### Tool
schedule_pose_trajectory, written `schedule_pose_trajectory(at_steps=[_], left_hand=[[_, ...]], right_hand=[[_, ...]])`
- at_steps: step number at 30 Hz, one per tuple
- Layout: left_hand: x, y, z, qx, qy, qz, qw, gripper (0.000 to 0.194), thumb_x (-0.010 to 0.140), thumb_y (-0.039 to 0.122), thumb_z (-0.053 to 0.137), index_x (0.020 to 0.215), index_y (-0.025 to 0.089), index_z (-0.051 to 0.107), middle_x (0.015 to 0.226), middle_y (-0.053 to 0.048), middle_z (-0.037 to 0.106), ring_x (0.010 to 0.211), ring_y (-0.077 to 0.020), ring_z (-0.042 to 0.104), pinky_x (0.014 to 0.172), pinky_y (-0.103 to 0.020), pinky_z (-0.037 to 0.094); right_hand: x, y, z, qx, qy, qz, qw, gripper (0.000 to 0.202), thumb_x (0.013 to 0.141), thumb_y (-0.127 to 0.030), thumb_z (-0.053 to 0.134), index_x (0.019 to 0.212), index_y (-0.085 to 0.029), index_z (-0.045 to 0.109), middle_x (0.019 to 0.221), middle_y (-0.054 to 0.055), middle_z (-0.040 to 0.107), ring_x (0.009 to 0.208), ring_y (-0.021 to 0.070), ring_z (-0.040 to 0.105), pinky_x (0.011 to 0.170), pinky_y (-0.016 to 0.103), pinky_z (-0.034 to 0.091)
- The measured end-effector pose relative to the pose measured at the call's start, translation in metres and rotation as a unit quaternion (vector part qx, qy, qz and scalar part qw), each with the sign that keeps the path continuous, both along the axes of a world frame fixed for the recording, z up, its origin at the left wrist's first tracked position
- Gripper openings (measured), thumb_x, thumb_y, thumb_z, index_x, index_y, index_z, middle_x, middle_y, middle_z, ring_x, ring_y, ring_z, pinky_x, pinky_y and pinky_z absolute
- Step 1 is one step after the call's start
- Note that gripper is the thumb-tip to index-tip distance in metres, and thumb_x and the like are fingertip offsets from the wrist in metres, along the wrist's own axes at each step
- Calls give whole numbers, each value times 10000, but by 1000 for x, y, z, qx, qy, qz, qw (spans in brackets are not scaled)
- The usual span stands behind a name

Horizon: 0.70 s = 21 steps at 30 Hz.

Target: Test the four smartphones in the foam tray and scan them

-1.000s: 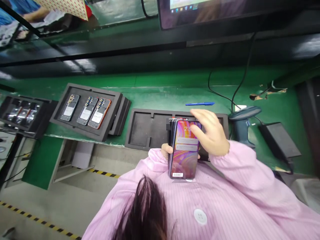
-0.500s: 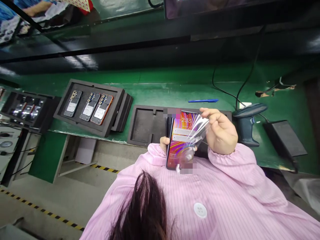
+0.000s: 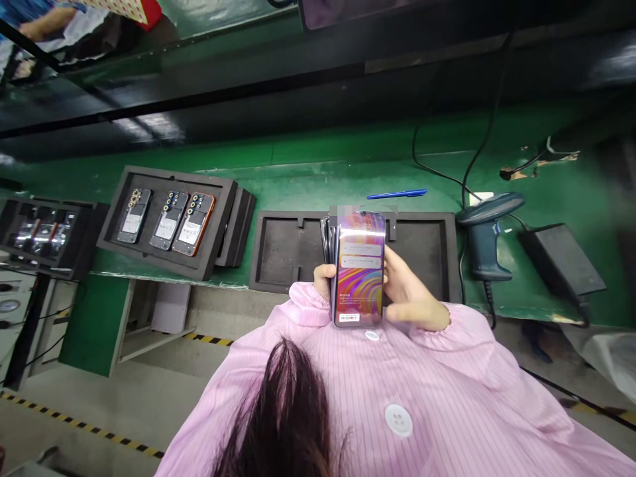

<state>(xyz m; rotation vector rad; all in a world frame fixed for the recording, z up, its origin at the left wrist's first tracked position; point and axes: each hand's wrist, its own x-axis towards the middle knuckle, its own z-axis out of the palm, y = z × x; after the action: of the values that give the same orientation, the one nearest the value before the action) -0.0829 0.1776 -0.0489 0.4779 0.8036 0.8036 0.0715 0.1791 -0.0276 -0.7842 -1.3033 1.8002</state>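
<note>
A lit smartphone (image 3: 361,275) with a colourful swirl on its screen faces up in front of my chest. A small barcode label shows at its lower edge, and a bright glare crosses the upper screen. Behind it, at the left, the edges of more phones (image 3: 326,238) show in a stack. My left hand (image 3: 324,281) grips the stack from the left, its thumb at the edge. My right hand (image 3: 415,298) holds the phone's right side, with fingers partly hidden behind it and the thumb near the lower corner.
Below the phones lies a black foam tray (image 3: 281,252) on the green bench (image 3: 293,179). A blue pen (image 3: 397,194), a barcode scanner (image 3: 484,232) and a black power adapter (image 3: 566,258) lie to the right. Another foam tray (image 3: 211,232) at left holds three open-backed phones (image 3: 191,228).
My right hand has come down from the phone's top right corner to its right side. The clear film it was lifting no longer stands up from the screen.
</note>
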Motion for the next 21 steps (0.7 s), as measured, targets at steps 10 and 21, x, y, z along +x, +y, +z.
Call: schedule_pose_trajectory(at_steps=[10, 21], left_hand=[[-4, 4, -2, -28, -27, 10, 999, 674, 582, 624, 455, 1060, 162, 563, 1033, -125, 653, 1060, -343, 558, 844, -499, 442], [-16, 1, -7, -99, 2, -50, 994, 330, 515, 327, 642, 792, 149, 644, 696, -69, 692, 715, -278, 659, 656, -405, 506]], right_hand=[[-17, -5, -14, -91, 12, -155, 984, 598, 665, -378, 707, 1187, -290, 430, 1242, 55, 534, 1114, 215, 530, 911, 382, 465], [-6, -1, -44, -196, 105, -218, 950, 202, 791, -336, 474, 969, -265, 539, 993, 8, 673, 891, 195, 639, 736, 380, 538]])
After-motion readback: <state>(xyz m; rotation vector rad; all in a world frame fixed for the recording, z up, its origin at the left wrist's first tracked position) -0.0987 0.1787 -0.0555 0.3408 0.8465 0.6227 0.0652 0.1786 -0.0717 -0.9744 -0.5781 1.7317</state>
